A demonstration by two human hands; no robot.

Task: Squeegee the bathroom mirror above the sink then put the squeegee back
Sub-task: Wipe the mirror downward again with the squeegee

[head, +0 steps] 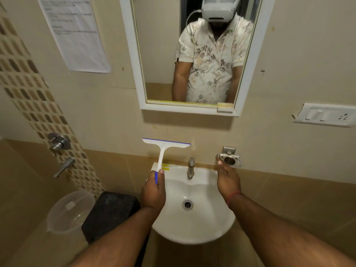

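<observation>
The left hand [153, 191] is gripping the blue-and-white plastic squeegee [163, 151] by its handle, blade upward, above the white ceramic sink's [194, 224] left rim. The right hand [228, 179] is hovering with fingers relaxed beside the metal wall holder [230, 158]. The white-framed mirror [159, 54] is hanging well above the blade.

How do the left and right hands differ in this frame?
The left hand is curled round the squeegee handle, blade upward; the right hand holds nothing, fingers straight. The left hand is over the sink rim's left side; the right hand reaches toward the metal wall holder. Both are below the mirror.
</observation>
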